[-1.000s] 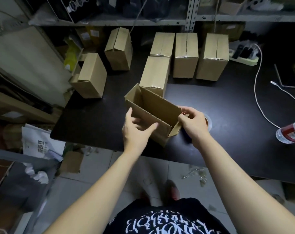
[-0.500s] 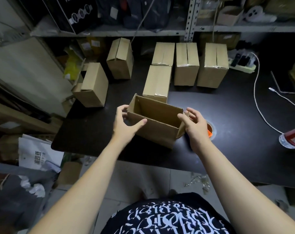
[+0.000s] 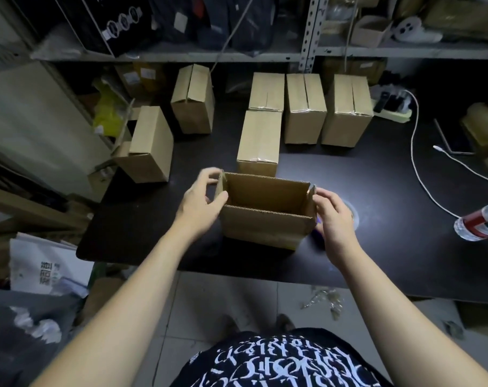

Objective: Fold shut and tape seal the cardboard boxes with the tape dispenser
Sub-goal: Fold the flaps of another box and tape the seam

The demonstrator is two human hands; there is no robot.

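An open cardboard box (image 3: 265, 227) stands upright near the front edge of the black table (image 3: 142, 224), all its top flaps up. My left hand (image 3: 201, 202) grips its left end, fingers behind the end flap and thumb on the front corner. My right hand (image 3: 332, 216) holds the right end flap with curled fingers. The tape roll (image 3: 354, 216) lies on the table just behind my right hand, mostly hidden by it. Behind the open box stand several closed, taped boxes, the nearest (image 3: 261, 138) almost touching it.
Two more boxes (image 3: 150, 143) (image 3: 194, 96) stand at the table's left back. A white cable (image 3: 421, 180) and a power strip (image 3: 393, 107) lie at the right, with a plastic bottle (image 3: 480, 224) on its side. Shelves rise behind the table.
The box, tilted a second ago, now stands square on the table. My left hand moved from the near wall to the left end flap; my right hand stayed at the right flap.
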